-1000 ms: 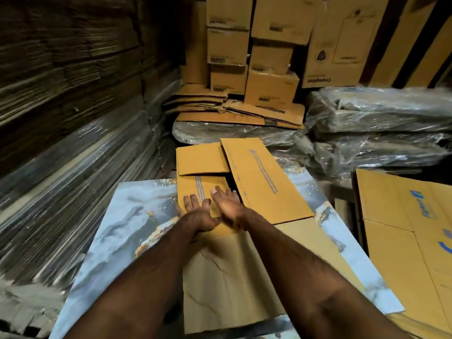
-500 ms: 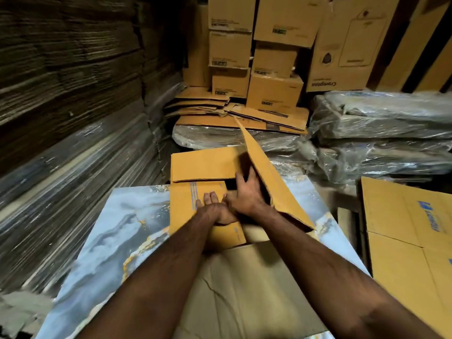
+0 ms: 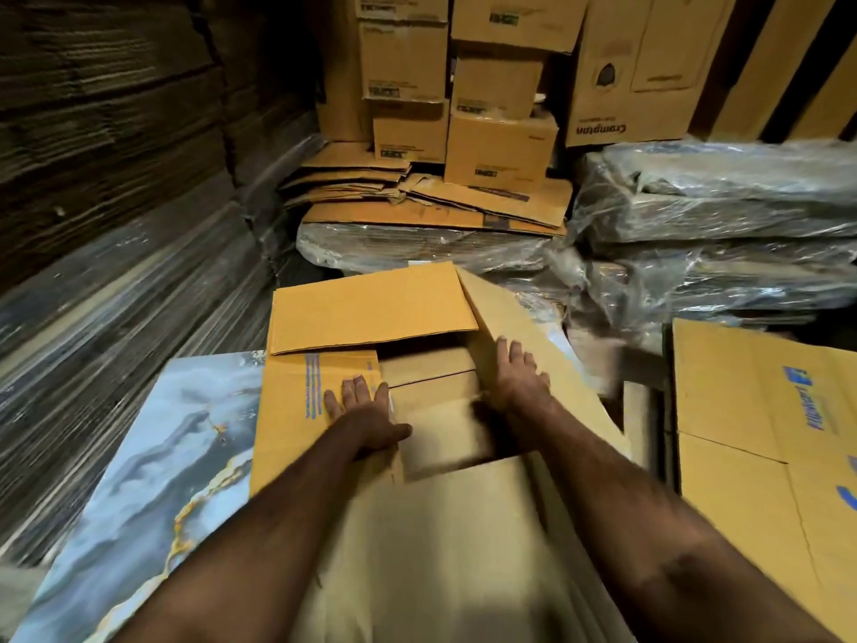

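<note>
Two flat palms are doing the work. My left hand lies with straight fingers on the left flap, pinning it down, I judge, so that the carton cannot slide on the marbled worktop. My right hand, fingers also straight and gripping nothing, presses on the right flap, which stands tilted with its far end raised. I take the push as meant to fold that flap toward the open middle. The far flap lies level across the back, so the side flaps should close against it. The carton sits in the middle of the worktop, under my forearms, which partly cover its near part. A printed flat sheet lies to the right, apart from the work.
</note>
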Demonstrator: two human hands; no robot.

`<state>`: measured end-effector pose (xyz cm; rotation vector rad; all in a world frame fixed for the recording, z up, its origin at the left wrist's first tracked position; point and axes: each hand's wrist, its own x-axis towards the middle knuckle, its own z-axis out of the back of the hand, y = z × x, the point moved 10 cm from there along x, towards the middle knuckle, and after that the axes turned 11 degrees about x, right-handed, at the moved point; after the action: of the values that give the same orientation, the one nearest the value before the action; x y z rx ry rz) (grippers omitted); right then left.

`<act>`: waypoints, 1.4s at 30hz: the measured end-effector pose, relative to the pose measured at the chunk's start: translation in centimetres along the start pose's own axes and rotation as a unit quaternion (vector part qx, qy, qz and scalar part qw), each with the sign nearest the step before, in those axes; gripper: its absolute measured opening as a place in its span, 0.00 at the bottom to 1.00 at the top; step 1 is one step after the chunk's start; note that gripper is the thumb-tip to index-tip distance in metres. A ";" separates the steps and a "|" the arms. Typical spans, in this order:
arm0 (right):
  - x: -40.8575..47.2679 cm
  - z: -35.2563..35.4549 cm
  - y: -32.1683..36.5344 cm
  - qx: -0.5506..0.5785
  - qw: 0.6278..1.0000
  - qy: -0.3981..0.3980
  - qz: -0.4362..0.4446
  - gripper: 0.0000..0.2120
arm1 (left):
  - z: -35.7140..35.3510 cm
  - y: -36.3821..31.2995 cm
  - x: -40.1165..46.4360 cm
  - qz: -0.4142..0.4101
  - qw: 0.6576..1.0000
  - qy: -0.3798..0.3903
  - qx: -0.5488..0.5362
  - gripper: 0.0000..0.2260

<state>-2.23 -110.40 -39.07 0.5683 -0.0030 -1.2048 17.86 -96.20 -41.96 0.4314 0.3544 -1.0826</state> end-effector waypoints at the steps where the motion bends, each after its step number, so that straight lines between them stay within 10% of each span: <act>1: 0.2 -0.3 -0.2 0.017 1.000 -0.016 0.011 0.50 | 0.1 0.0 0.2 0.001 1.000 -0.005 0.001 0.43; 10: 0.7 -0.4 0.9 -0.083 0.991 -0.100 0.019 0.33 | -0.4 0.1 0.3 0.028 1.000 -0.014 0.000 0.41; 18: -0.4 -5.1 15.4 -0.059 0.966 -0.060 0.243 0.44 | 2.4 4.1 0.5 0.102 0.982 -0.126 -0.098 0.35; 25: -0.3 -8.8 23.0 -0.036 0.959 -0.014 0.281 0.16 | 2.2 15.1 1.3 0.242 0.926 -0.199 -0.208 0.40; 35: 3.7 -11.8 23.3 -0.006 0.986 0.007 0.167 0.35 | 2.9 19.4 4.8 0.195 0.917 -0.187 -0.292 0.40; 42: 6.7 -7.4 26.4 -0.026 0.977 -0.117 0.176 0.39 | 2.9 18.9 4.9 0.182 0.898 -0.217 -0.336 0.43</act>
<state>25.68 -107.03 -36.41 0.3584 -0.2621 -0.9160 37.20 -93.83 -38.71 -0.3559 0.2157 -0.6040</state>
